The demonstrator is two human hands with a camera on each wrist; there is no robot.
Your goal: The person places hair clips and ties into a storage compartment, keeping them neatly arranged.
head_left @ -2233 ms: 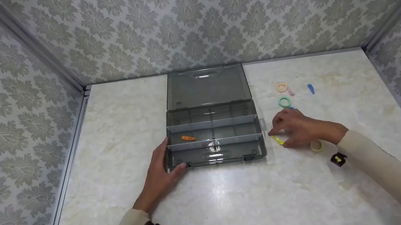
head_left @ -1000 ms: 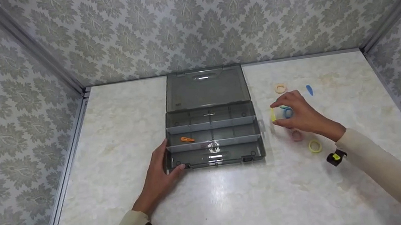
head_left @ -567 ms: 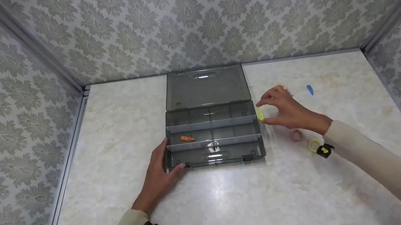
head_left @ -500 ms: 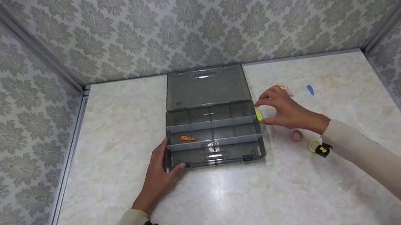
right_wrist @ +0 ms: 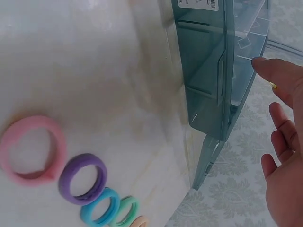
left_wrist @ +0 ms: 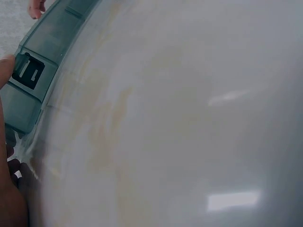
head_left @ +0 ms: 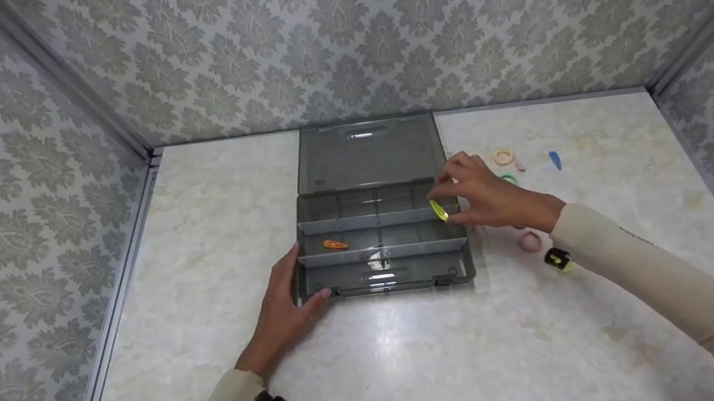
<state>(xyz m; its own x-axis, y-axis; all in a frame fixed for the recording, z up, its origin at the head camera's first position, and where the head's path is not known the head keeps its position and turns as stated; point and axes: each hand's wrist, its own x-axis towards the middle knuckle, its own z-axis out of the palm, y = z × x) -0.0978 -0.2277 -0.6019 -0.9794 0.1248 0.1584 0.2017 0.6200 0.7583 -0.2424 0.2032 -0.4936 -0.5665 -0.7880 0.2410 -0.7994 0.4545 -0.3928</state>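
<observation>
A smoky grey plastic compartment box [head_left: 354,293] stands on the table, its lid [head_left: 371,152] laid back behind it. My left hand [head_left: 283,303] grips the box's front left corner, thumb on the front edge and fingers along the left side. In the left wrist view the thumb [left_wrist: 5,71] rests beside the box's latch. My right hand [head_left: 487,196] pinches a yellow snap hair clip [head_left: 439,210] between thumb and fingers above the right end of the box. An orange hair clip [head_left: 335,244] lies in the left part of the middle row.
Right of the box lie a blue hair clip [head_left: 555,160], a pink clip [head_left: 520,166] and several hair ties. The right wrist view shows a pink tie [right_wrist: 59,146], a purple tie [right_wrist: 66,182] and a blue tie [right_wrist: 87,215]. Patterned walls border the table.
My right hand has picked the yellow hair clip up off the table and carried it left, from beside the box to over its right end. The left hand stays at its corner.
</observation>
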